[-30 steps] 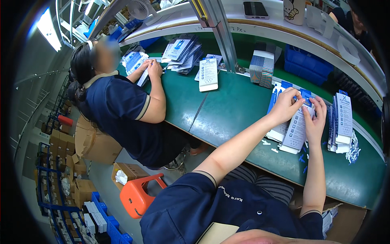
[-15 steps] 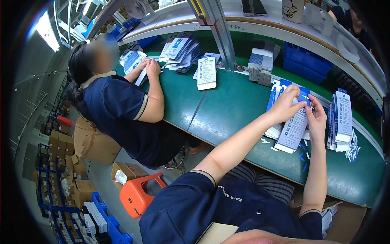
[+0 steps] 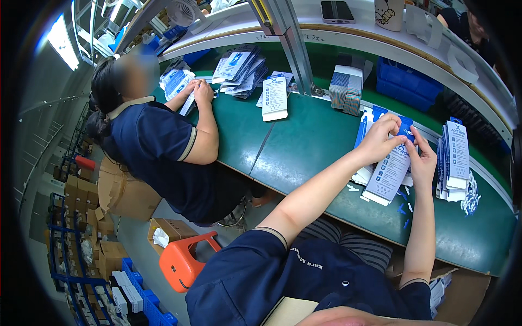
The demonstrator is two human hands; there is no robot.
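Note:
Both my hands are at the top end of a flat white-and-blue packaging box [image 3: 386, 176]. My left hand [image 3: 382, 139] bends its fingers round the blue top tab. My right hand [image 3: 423, 160] pinches the same end from the other side, thumb and fingertips close to the left thumb. Under the held box lie more flat boxes [image 3: 363, 130], partly hidden by my left hand and forearm. Small white and blue cut-out scraps [image 3: 402, 208] are scattered on the green table beside the box's lower end.
To the right stand a stack of flat boxes [image 3: 458, 149] and a heap of scraps [image 3: 471, 198]. A bundle of folded cards [image 3: 346, 89] and a blue bin [image 3: 406, 81] sit behind. At left, a co-worker [image 3: 163, 146] handles similar boxes; an orange stool [image 3: 182, 261] stands below.
The held box has shifted slightly, its lower end a little to the left. Both hands keep their grip at the top tab, with small finger movements.

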